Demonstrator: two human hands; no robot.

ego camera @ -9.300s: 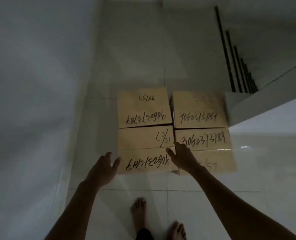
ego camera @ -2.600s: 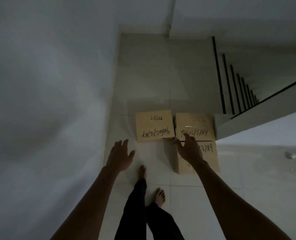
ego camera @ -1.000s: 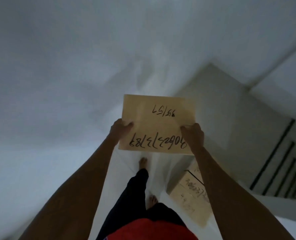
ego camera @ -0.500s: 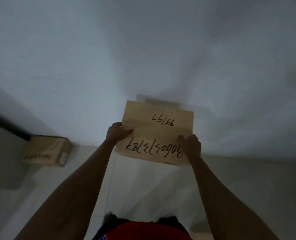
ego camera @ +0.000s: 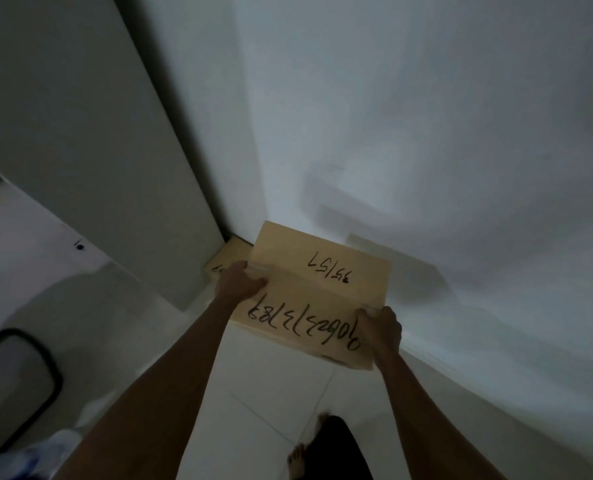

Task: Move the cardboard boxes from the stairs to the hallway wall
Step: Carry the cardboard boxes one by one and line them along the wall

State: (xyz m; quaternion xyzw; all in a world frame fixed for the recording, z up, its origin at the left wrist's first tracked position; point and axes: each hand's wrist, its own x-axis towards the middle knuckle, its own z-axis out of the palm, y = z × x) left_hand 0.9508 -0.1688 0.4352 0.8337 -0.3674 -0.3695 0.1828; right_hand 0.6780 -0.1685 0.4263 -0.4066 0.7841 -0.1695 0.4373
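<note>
Cardboard box (ego camera: pixel 317 292) gripped between both hands (ego camera: pixel 379 329).

Floor: pale glossy tiled floor (ego camera: pixel 274 403), lower centre of the frame.
On it, corner: tan cardboard box with black writing (ego camera: pixel 231 259), mid-frame, seemingly against the wall.
On it, lower centre: bare foot (ego camera: pixel 298 460).
Lower left: dark-rimmed rounded object (ego camera: pixel 18 382), blurred.

Second box (ego camera: pixel 226 262) mostly hidden behind carried box (ego camera: pixel 317 292); its scrawled marking perhaps unreadable.
</note>
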